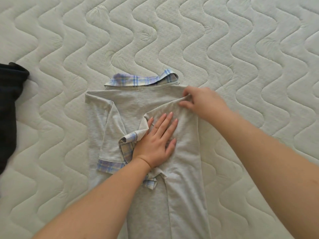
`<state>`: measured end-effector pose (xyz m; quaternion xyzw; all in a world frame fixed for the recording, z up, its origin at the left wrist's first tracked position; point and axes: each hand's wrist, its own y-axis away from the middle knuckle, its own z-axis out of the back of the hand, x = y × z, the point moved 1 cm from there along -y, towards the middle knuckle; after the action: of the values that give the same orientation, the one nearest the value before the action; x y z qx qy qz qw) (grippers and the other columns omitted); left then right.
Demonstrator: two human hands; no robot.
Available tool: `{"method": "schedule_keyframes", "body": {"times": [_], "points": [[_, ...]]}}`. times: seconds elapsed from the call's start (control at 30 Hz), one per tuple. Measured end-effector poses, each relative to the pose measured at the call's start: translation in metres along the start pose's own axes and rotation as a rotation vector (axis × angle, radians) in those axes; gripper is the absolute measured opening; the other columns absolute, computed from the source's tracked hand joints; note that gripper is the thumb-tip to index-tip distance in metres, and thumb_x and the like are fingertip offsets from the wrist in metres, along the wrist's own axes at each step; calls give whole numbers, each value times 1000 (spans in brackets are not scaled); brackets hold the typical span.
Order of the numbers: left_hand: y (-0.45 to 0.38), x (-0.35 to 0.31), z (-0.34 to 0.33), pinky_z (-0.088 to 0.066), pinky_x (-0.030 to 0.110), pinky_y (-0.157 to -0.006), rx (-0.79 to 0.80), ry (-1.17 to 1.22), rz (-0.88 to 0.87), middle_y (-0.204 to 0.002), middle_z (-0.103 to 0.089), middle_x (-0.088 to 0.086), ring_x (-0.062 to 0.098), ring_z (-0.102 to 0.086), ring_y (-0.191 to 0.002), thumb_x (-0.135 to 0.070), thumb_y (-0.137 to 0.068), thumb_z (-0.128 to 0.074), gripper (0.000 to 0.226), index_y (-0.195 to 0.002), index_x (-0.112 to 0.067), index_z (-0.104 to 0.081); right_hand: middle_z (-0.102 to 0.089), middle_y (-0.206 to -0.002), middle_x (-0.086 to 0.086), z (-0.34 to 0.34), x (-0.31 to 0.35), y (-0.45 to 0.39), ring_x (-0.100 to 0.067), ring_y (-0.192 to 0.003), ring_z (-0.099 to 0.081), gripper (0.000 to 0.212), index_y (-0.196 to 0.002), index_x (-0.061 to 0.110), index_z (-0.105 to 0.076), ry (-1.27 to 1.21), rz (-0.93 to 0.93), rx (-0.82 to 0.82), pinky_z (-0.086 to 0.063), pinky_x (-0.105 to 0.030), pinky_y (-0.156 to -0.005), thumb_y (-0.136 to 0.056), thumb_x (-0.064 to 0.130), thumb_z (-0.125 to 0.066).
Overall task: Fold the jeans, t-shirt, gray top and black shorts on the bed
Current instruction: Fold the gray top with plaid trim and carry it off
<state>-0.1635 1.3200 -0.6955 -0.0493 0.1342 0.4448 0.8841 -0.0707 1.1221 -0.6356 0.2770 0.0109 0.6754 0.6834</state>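
Note:
The gray top (131,104) with a blue plaid collar and plaid sleeve cuffs lies lengthwise on the bed (241,49), back side up, both sides folded in toward the middle. My left hand (156,142) presses flat on the folded-in right sleeve, fingers straight and spread. My right hand (202,100) pinches a ridge of gray cloth at the right shoulder, just below the collar. A dark garment (10,104) lies at the left edge of the view, cut off by the frame; I cannot tell which garment it is.
The quilted, cream-coloured mattress with a wavy stitch pattern spreads bare above and to the right of the top. Both of my forearms reach in from the bottom of the view.

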Motion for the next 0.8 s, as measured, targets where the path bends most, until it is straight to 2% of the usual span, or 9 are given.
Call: {"method": "schedule_keyframes", "body": {"times": [0.13, 0.27, 0.37, 0.5, 0.6, 0.67, 0.8], "points": [[0, 0, 0, -6, 40, -124, -74, 74, 11, -162, -21, 4, 17, -15, -151, -35, -101, -38, 59, -154, -14, -26, -59, -87, -3, 22, -21, -11, -25, -94, -56, 26, -92, 25, -62, 75, 2, 112, -34, -30, -69, -86, 50, -67], [2, 0, -1, -10, 41, -124, -105, 83, -4, -162, -24, 3, 17, -18, -151, -32, -100, -42, 58, -153, -12, -30, -53, -73, 0, 35, -30, -21, -23, -84, -52, 32, -84, 17, -63, 42, 22, 130, -33, -31, -66, -83, 48, -71], [1, 2, -2, -8, 46, -124, -48, 16, -8, -163, -20, 3, 18, -15, -152, -40, -99, -40, 63, -154, -12, -30, -56, -78, -3, 33, -26, -26, -23, -85, -49, 32, -86, 15, -66, 43, 17, 115, -33, -31, -68, -83, 47, -72], [2, 3, -3, -13, 52, -122, 4, -2, -11, -164, -20, 3, 20, -12, -152, -44, -98, -39, 65, -155, -15, -30, -56, -87, -6, 28, -23, -27, -26, -91, -51, 32, -95, 10, -68, 7, -36, 75, -30, -30, -70, -87, 40, -70], [1, 3, -3, -15, 54, -121, 24, 11, -4, -163, -20, 2, 20, -11, -152, -44, -97, -39, 64, -155, -17, -30, -58, -109, -12, 16, -17, -20, -31, -107, -52, 30, -107, 10, -62, 25, -88, 52, -37, -36, -81, -91, 34, -66], [1, 3, -3, -15, 54, -120, 40, 16, -2, -164, -19, 2, 20, -10, -153, -44, -97, -39, 65, -155, -17, -29, -54, -116, -12, 9, -15, -14, -33, -110, -52, 29, -112, 13, -59, 33, -133, -11, -38, -39, -88, -92, 33, -65], [2, 2, -3, -15, 54, -120, 55, 23, 1, -164, -18, 2, 20, -10, -153, -44, -98, -37, 64, -156, -18, -28, -56, -109, -8, 0, -16, -4, -25, -104, -52, 28, -112, 17, -54, -246, -252, -163, -40, -37, -89, -88, 22, -69]]}}
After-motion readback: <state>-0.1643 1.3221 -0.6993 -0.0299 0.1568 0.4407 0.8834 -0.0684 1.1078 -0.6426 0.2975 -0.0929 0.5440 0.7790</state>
